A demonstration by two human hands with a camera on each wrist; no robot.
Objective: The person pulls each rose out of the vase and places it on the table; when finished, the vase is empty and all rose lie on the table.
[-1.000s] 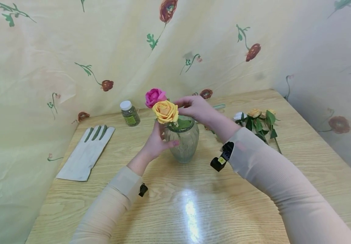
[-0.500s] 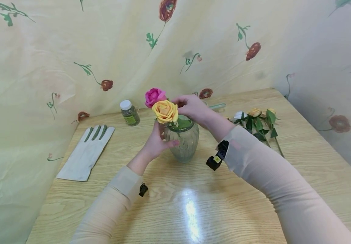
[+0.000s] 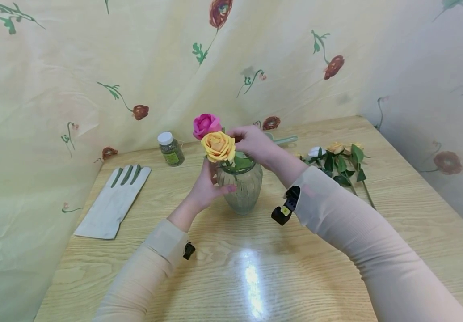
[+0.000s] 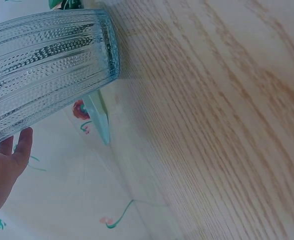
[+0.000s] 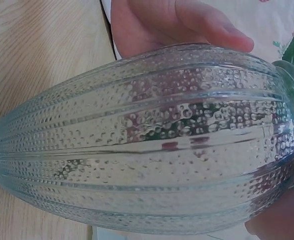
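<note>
A ribbed, clear glass vase [image 3: 244, 197] stands upright on the wooden table. My left hand [image 3: 205, 190] holds its left side, thumb toward the front. In the right wrist view that hand [image 5: 166, 25] lies along the bumpy glass. A yellow rose [image 3: 218, 146] with green leaves stands over the vase's mouth, and a pink rose [image 3: 206, 126] shows just behind it. Above the rim, my right hand [image 3: 253, 142] pinches at the pink rose's stem; its fingertips are partly hidden behind the yellow bloom. The left wrist view shows the vase [image 4: 47, 60] beside left-hand fingers.
White and yellow roses [image 3: 338, 156] with leafy stems lie at the right. A pale green-handled tool [image 3: 288, 140] lies behind the right wrist. A white-capped jar [image 3: 171, 150] stands at the back left, near a white work glove [image 3: 115, 201]. A flower-printed cloth hangs behind the table.
The pink rose has risen slightly and shifted right. My right hand and forearm have shifted a little left and show more of the green-handled tool. The left hand stays on the vase.
</note>
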